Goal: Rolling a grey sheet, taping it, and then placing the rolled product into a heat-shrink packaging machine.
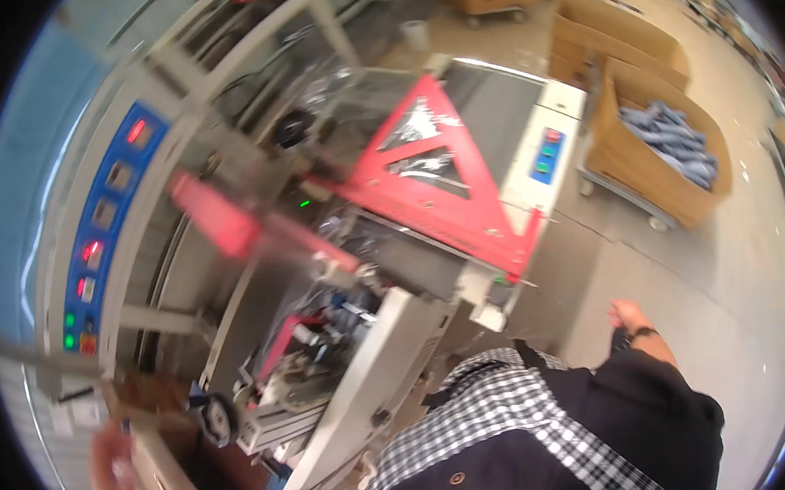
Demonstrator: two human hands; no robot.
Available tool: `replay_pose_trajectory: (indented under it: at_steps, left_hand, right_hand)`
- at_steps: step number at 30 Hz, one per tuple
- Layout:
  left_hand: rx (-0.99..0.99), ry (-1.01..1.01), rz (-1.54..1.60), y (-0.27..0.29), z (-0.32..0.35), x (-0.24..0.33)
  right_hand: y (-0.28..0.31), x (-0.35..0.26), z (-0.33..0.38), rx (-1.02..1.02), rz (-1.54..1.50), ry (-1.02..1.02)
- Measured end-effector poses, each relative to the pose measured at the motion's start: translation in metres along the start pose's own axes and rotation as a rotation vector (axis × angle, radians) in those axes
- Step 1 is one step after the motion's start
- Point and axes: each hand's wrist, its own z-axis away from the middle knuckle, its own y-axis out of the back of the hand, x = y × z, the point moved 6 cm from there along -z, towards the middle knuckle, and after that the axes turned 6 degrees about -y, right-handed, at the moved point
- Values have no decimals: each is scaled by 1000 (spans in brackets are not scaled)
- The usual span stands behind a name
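My left hand is at the lower left, smeared by motion, beside an open box with a dark inside. Whether it holds anything cannot be made out. My right hand hangs out to the right over the floor, away from the machine, with a dark band at its wrist. Its fingers are too small and unclear to read. In front of me stands a packing machine with clear film, a flat red triangular frame and a blurred red arm. A black handwheel sits near my left hand.
A blue control panel with lit displays lines the machine's left side; a smaller button panel is at its right. Cardboard bins on wheeled bases stand at the right, one holding grey-blue bundles. A white bucket stands farther back.
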Motion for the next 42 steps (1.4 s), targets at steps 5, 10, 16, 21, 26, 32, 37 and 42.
replay_pose_trajectory:
  at_steps: [5,10,16,21,26,32,37,42]
  left_hand:
    - [-672,-24,71,-161,2,384]
    - [-902,-370,190,-363,-28,602]
    - [-933,-385,340,-534,-173,729]
    - [-1093,-465,522,-662,-312,947]
    - [-1111,-440,572,-750,-495,1130]
    - [-1017,-445,414,-791,-823,1089]
    - [-882,-603,470,-821,-1161,965]
    - [-644,-477,411,-864,-1436,861]
  right_hand:
    - [173,-21,-89,-156,111,56]
    - [376,-33,-157,-142,130,158]
    - [525,-30,-316,169,48,114]
    - [719,-127,-422,168,-45,102]
    - [834,-259,-460,6,-272,-73]
    - [771,-452,-506,109,37,20]
    - [639,-682,-514,417,-250,55]
    - [455,-891,-481,542,-28,53]
